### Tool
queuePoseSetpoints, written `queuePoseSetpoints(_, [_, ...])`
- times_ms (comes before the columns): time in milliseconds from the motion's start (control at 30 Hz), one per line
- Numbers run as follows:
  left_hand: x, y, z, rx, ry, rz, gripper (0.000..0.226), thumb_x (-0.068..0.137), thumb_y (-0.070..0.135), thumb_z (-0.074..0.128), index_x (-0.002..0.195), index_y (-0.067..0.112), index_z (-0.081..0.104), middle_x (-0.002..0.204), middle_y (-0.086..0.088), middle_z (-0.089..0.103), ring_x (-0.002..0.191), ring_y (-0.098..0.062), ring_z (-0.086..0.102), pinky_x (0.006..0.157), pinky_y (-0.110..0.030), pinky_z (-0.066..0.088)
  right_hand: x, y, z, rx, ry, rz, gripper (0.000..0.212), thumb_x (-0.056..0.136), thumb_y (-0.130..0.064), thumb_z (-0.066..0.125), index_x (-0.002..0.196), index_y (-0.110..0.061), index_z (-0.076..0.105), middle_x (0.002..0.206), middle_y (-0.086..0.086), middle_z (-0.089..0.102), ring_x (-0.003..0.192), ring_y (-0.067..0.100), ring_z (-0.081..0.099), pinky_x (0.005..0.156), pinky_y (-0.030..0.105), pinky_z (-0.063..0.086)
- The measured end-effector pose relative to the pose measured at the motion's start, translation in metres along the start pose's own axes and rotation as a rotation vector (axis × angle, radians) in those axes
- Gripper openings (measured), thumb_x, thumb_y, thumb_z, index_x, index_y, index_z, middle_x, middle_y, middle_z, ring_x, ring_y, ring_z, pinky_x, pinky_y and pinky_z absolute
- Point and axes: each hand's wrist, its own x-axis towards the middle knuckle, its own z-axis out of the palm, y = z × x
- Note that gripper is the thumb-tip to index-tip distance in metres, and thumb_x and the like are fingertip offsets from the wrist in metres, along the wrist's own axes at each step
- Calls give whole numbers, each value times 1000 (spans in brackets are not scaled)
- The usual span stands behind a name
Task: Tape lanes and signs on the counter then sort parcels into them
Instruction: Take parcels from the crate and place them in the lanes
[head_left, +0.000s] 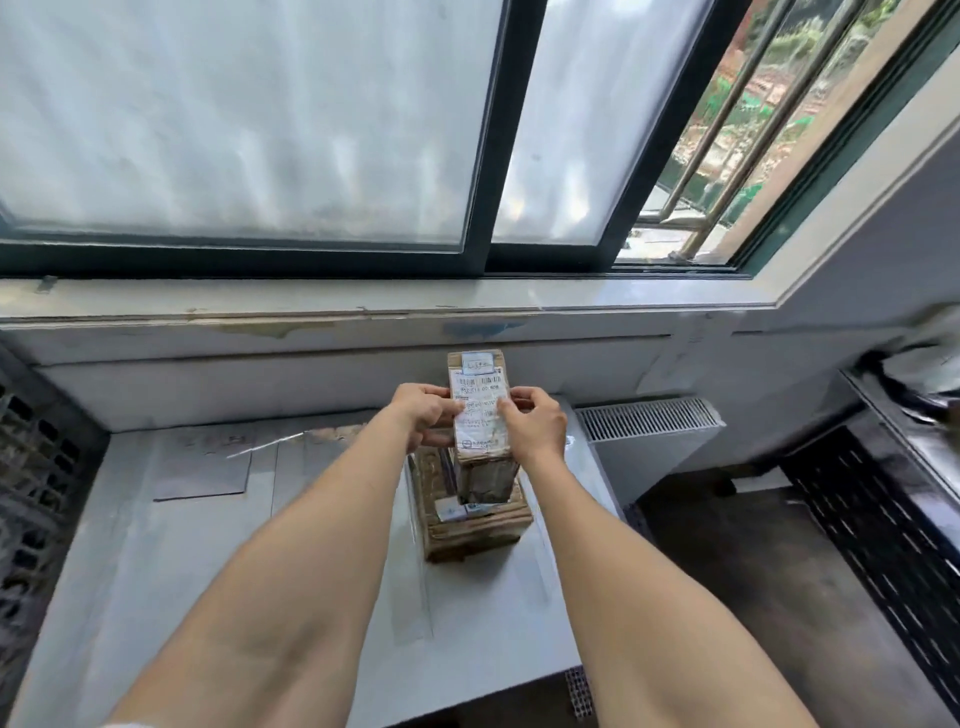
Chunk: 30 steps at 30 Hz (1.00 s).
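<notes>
Both hands hold a narrow brown cardboard parcel (479, 384) with a white shipping label facing me. My left hand (423, 413) grips its left side and my right hand (535, 426) grips its right side. The parcel is raised above a larger taped cardboard parcel (480, 527) that lies on the grey counter (156, 571). Whether the two parcels touch I cannot tell. Clear tape strips (415, 587) run front to back across the counter, and a paper sign (205, 462) is taped flat at its back left.
A windowsill and sliding window run along the back wall. A white radiator (649, 421) stands right of the counter. Dark perforated crates stand at the far left (31, 467) and a dark shelf at the right (893, 499). The floor lies open at the right.
</notes>
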Motion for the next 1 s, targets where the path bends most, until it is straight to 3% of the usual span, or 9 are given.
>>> queuePoseSetpoints(133, [14, 2, 24, 1, -3, -27, 40, 90, -5, 63, 128, -1, 54, 110, -21, 70, 71, -21, 71, 59, -41, 60, 24, 19, -13, 24, -48, 31, 9, 88, -34, 68, 92, -27, 64, 87, -12, 66, 83, 8, 64, 67, 22, 50])
queuePoseSetpoints(267, [27, 5, 38, -14, -17, -56, 40, 88, -5, 64, 127, 0, 56, 108, -19, 72, 93, -29, 72, 72, -46, 60, 45, 34, -22, 32, -76, 46, 9, 89, -33, 67, 93, -26, 64, 88, -11, 66, 85, 9, 65, 70, 23, 52])
queuePoseSetpoints(433, [38, 1, 43, -7, -1, -83, 34, 87, -4, 66, 120, 3, 60, 94, -13, 75, 83, -24, 74, 61, -42, 61, 56, 44, -23, 54, -106, 54, 7, 89, -33, 68, 92, -28, 64, 86, -13, 66, 82, 5, 65, 65, 21, 52])
queuePoseSetpoints(600, [35, 5, 37, -72, -26, -53, 33, 83, 4, 74, 115, 4, 64, 92, -13, 76, 83, -25, 75, 57, -37, 60, 60, 51, -18, 182, -122, 183, 13, 90, -24, 66, 100, -16, 69, 98, 0, 71, 91, 16, 67, 82, 34, 58])
queuePoseSetpoints(667, [35, 5, 35, -61, -38, -31, 33, 83, 4, 75, 114, 3, 65, 96, -14, 76, 84, -27, 75, 56, -37, 60, 60, 54, -13, 176, -171, 252, 21, 92, -24, 62, 101, -7, 71, 96, 4, 70, 93, 22, 65, 84, 36, 53])
queuePoseSetpoints(733, [35, -1, 36, 0, -50, -38, 29, 83, 0, 73, 112, 2, 66, 97, -15, 75, 83, -26, 74, 55, -38, 60, 55, 54, -7, 173, -262, 372, 45, 93, -40, 57, 106, 2, 66, 96, 7, 63, 92, 24, 59, 79, 34, 47])
queuePoseSetpoints(833, [38, -19, 43, 68, -82, -59, 25, 89, -9, 60, 110, 4, 66, 100, -14, 73, 85, -22, 72, 61, -42, 62, 45, 61, 5, 114, -412, 501, 71, 84, -69, 51, 120, -8, 59, 114, 10, 61, 105, 30, 60, 88, 36, 49])
queuePoseSetpoints(900, [38, -27, 50, 84, -81, -58, 30, 91, -13, 52, 111, 5, 66, 100, -14, 70, 84, -20, 69, 64, -39, 61, 40, 70, 13, 93, -489, 460, 76, 81, -71, 54, 124, -9, 61, 119, 11, 63, 108, 30, 61, 96, 42, 50])
queuePoseSetpoints(1000, [41, -27, 58, 145, -19, -33, 29, 93, -8, 51, 116, 2, 65, 92, -16, 67, 76, -23, 67, 58, -34, 59, 38, 82, 21, 159, -483, 412, 72, 80, -66, 62, 123, -9, 60, 116, 10, 66, 104, 25, 63, 91, 40, 54])
